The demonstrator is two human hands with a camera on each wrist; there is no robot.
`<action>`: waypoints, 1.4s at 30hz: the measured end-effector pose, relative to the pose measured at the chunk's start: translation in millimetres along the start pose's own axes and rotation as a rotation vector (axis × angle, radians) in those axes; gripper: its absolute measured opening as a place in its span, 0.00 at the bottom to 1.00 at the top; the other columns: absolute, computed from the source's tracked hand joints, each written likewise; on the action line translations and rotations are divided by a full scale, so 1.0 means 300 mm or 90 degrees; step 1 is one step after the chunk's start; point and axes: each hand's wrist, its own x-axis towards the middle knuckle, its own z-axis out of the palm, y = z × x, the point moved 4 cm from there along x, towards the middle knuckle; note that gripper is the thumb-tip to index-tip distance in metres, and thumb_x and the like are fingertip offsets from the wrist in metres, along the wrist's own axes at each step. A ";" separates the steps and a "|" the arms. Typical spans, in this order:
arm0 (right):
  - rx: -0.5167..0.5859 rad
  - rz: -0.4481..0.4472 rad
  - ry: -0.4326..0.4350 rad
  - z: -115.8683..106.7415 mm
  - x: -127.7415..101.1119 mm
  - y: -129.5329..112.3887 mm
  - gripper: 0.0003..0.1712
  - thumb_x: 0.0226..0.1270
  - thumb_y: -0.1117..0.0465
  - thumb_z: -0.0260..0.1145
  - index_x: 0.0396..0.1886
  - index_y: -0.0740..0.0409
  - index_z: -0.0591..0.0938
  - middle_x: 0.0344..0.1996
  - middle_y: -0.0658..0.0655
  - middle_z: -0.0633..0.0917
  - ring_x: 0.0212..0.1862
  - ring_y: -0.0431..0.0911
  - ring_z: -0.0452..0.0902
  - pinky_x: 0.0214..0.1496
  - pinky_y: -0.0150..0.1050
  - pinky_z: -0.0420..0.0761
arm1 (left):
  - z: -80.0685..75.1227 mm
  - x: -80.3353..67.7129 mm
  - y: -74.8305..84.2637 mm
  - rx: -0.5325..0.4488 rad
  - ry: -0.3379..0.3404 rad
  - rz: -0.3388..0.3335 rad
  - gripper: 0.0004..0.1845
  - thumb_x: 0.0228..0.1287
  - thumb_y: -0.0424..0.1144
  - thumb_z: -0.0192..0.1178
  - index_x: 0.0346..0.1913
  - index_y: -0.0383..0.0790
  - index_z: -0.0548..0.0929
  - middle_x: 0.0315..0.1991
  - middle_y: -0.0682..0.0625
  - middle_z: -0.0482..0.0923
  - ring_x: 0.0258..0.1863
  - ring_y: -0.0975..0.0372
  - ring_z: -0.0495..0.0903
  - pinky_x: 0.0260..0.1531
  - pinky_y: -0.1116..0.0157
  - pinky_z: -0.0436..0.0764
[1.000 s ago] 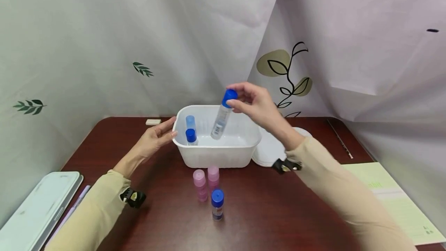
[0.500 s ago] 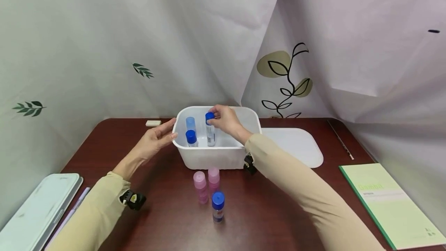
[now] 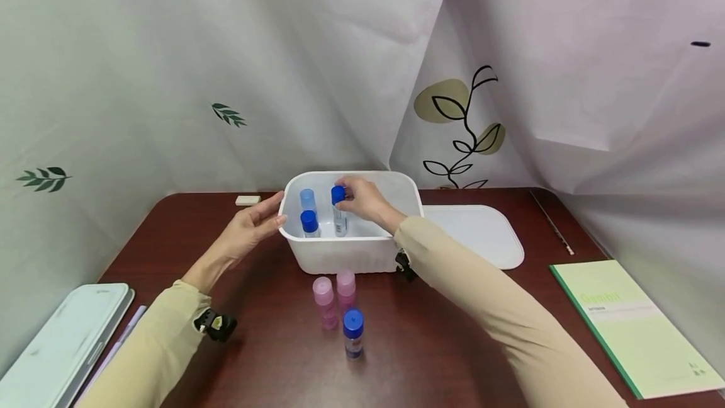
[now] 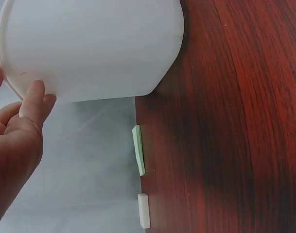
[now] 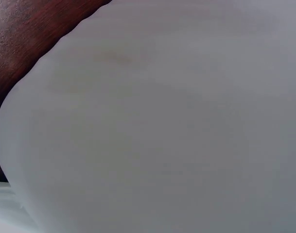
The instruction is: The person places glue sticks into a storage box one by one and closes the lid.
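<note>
Bottles still waiting on the dark wood-grain table, nearest first: one blue-capped bottle, then two pink ones, all small plastic cylinders. Just past them sits the white tub, smooth plastic with rounded corners. Inside, two blue-capped bottles stand upright at its left, and the right hand is pinching the cap of a third clear bottle down in there. So I'd say roughly half done. Left hand rests flat-fingered against the tub's left wall. Lid lies to the right.
</note>
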 end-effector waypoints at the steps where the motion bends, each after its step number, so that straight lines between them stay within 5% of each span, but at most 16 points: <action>1: -0.007 -0.007 -0.005 -0.002 -0.008 -0.002 0.28 0.59 0.68 0.67 0.61 0.67 0.73 0.55 0.64 0.79 0.55 0.53 0.77 0.58 0.39 0.76 | 0.001 -0.001 -0.001 -0.002 0.001 0.000 0.35 0.69 0.38 0.55 0.72 0.33 0.52 0.72 0.38 0.52 0.65 0.51 0.64 0.49 0.78 0.74; 6: 0.037 -0.092 0.070 -0.057 -0.093 -0.043 0.28 0.61 0.66 0.66 0.61 0.65 0.72 0.56 0.66 0.78 0.56 0.55 0.76 0.58 0.41 0.76 | 0.006 -0.003 -0.006 -0.010 -0.002 0.004 0.35 0.69 0.37 0.55 0.72 0.32 0.52 0.72 0.37 0.52 0.66 0.50 0.63 0.49 0.78 0.74; 11: 0.144 -0.310 0.167 -0.100 -0.289 -0.097 0.12 0.59 0.71 0.66 0.43 0.68 0.81 0.39 0.63 0.85 0.42 0.49 0.82 0.44 0.34 0.82 | 0.002 0.000 0.001 -0.009 -0.001 0.004 0.34 0.69 0.36 0.54 0.72 0.32 0.52 0.72 0.38 0.52 0.65 0.49 0.63 0.50 0.78 0.74; 16: 0.100 -0.598 0.070 -0.035 -0.506 -0.100 0.13 0.54 0.66 0.71 0.40 0.66 0.81 0.35 0.59 0.85 0.39 0.43 0.80 0.44 0.30 0.81 | 0.000 0.001 0.005 -0.014 -0.002 0.003 0.35 0.69 0.36 0.54 0.72 0.32 0.51 0.72 0.37 0.52 0.65 0.52 0.65 0.49 0.78 0.74; 19: 0.045 -0.682 -0.016 0.012 -0.573 -0.087 0.21 0.55 0.58 0.72 0.46 0.64 0.80 0.39 0.54 0.83 0.43 0.40 0.78 0.49 0.26 0.77 | 0.000 0.002 0.006 -0.018 -0.001 0.003 0.35 0.69 0.36 0.54 0.72 0.32 0.51 0.72 0.37 0.52 0.66 0.48 0.63 0.49 0.79 0.74; 24: -0.008 -0.650 -0.082 0.052 -0.601 -0.068 0.21 0.58 0.57 0.70 0.50 0.59 0.77 0.42 0.50 0.81 0.47 0.38 0.75 0.49 0.22 0.76 | 0.001 0.002 0.003 -0.015 0.001 -0.005 0.35 0.68 0.37 0.55 0.73 0.33 0.51 0.72 0.39 0.52 0.66 0.48 0.62 0.50 0.78 0.74; 32: 0.026 -0.573 -0.112 0.041 -0.601 -0.066 0.17 0.59 0.62 0.68 0.49 0.58 0.78 0.38 0.50 0.81 0.41 0.35 0.77 0.42 0.21 0.78 | 0.004 0.003 0.005 -0.021 -0.001 -0.008 0.35 0.68 0.37 0.55 0.73 0.33 0.51 0.73 0.39 0.52 0.66 0.46 0.61 0.50 0.77 0.74; 38: 0.123 -0.522 -0.088 -0.090 -0.574 -0.099 0.18 0.56 0.68 0.70 0.47 0.64 0.80 0.35 0.54 0.83 0.36 0.39 0.79 0.36 0.30 0.83 | 0.003 0.001 0.008 -0.019 -0.003 -0.010 0.35 0.69 0.37 0.55 0.73 0.33 0.51 0.72 0.38 0.51 0.66 0.45 0.60 0.51 0.76 0.74; 42: 0.173 -0.477 0.030 -0.246 -0.524 -0.143 0.17 0.54 0.69 0.70 0.44 0.69 0.80 0.32 0.57 0.84 0.31 0.40 0.79 0.28 0.32 0.81 | 0.001 0.000 0.006 -0.014 0.001 -0.012 0.35 0.68 0.38 0.55 0.73 0.34 0.51 0.72 0.39 0.52 0.66 0.47 0.62 0.50 0.77 0.74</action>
